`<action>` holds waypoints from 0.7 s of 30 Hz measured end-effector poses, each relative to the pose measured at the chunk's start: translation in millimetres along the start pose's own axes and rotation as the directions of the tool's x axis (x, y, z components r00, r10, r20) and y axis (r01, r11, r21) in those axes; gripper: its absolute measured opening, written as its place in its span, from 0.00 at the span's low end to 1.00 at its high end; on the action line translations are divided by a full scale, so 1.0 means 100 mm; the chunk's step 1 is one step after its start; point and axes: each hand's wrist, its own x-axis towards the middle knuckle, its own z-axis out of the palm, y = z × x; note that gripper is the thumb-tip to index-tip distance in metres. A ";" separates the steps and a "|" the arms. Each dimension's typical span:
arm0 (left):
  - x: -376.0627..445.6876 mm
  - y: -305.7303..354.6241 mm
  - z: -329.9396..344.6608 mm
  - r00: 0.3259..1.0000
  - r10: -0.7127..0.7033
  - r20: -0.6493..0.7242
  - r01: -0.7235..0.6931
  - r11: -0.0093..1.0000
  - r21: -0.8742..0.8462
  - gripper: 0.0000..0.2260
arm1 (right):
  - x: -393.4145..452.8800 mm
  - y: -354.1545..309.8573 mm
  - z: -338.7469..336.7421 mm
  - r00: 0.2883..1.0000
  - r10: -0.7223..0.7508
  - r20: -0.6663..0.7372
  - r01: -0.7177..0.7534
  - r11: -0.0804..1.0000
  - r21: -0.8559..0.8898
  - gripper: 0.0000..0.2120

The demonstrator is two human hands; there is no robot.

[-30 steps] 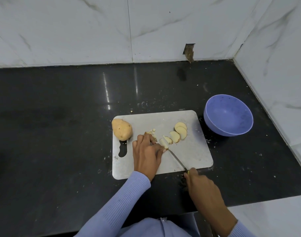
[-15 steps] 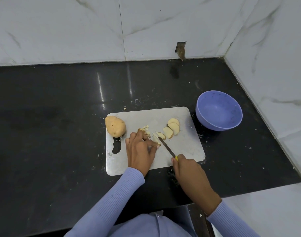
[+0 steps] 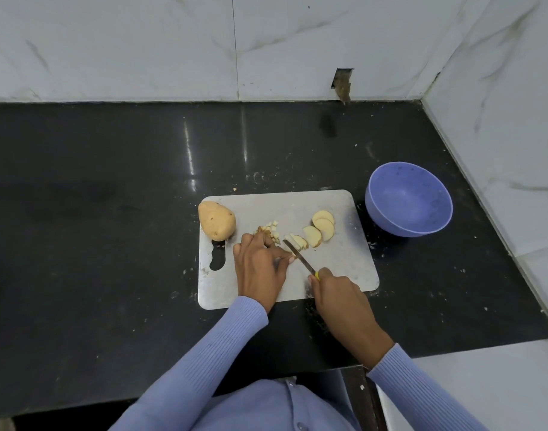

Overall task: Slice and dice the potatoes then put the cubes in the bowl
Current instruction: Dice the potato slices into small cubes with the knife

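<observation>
The right hand [image 3: 338, 295] grips a knife [image 3: 299, 256] by its yellow handle, fingers curled round it; the blade runs up and away from the hand toward the left, its tip at the near end of a row of slices [image 3: 313, 233]. The left hand [image 3: 258, 265] lies palm down on the board [image 3: 344, 259], just left of the blade, its fingers curled over the potato piece being cut; what exactly the fingertips pinch is hidden under them. Just beyond the left hand's knuckles sits a small heap of cubes [image 3: 271, 230]. The slices fan out to the right of the knife tip, overlapping one another, skin edges showing. A whole potato [image 3: 216, 219] rests beyond and to the left of the left hand, on the board's far left corner, above the handle slot. The bowl [image 3: 408, 203] stands on the counter [image 3: 111, 213], beyond and to the right of the right hand, just off the board's far right corner, with no cubes in it. Both sleeves are lilac.
</observation>
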 end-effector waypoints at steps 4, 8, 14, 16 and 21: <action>0.00 0.01 -0.01 1.000 -0.006 -0.017 0.006 1.000 -0.019 0.03 | 0.02 -0.01 0.04 1.000 0.005 0.015 -0.003 0.995 -0.104 0.14; 0.02 0.06 0.01 1.000 0.017 -0.015 -0.017 1.000 -0.021 0.04 | 0.05 0.04 0.07 1.000 -0.002 0.025 0.006 0.989 -0.148 0.14; 0.04 0.06 -0.03 1.000 0.021 -0.005 -0.021 1.000 -0.023 0.04 | -0.11 0.17 0.07 1.000 -0.002 0.031 0.007 0.988 -0.155 0.12; 0.05 0.06 -0.04 1.000 0.028 -0.004 -0.028 0.999 -0.017 0.04 | -0.18 0.21 0.07 1.000 0.004 0.028 0.001 0.988 -0.156 0.10; 0.08 0.06 -0.06 0.999 0.034 0.021 -0.035 0.999 0.017 0.03 | -0.27 0.24 0.02 0.998 0.036 0.043 -0.031 0.993 -0.109 0.11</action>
